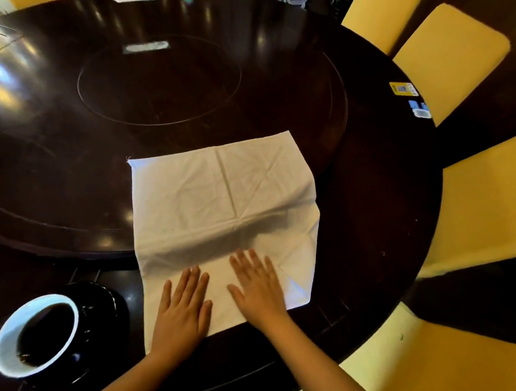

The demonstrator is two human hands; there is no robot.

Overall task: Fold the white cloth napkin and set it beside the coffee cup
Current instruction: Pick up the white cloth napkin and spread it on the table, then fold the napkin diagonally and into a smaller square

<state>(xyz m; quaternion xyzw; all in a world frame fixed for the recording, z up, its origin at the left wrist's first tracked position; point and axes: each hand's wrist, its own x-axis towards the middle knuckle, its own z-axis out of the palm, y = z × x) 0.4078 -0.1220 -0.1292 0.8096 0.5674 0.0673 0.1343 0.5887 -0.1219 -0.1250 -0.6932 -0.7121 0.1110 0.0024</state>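
Dark polished wood is gleaming across a round counter (71, 159) ringed by yellow chairs (449, 53). White cloth napkin (220, 199) is lying creased and unfolded, right of the coffee cup (35, 336). Left hand (181, 311) and right hand (258, 289) are pressing flat, fingers open. Sticker (403, 89) writing is unreadable.
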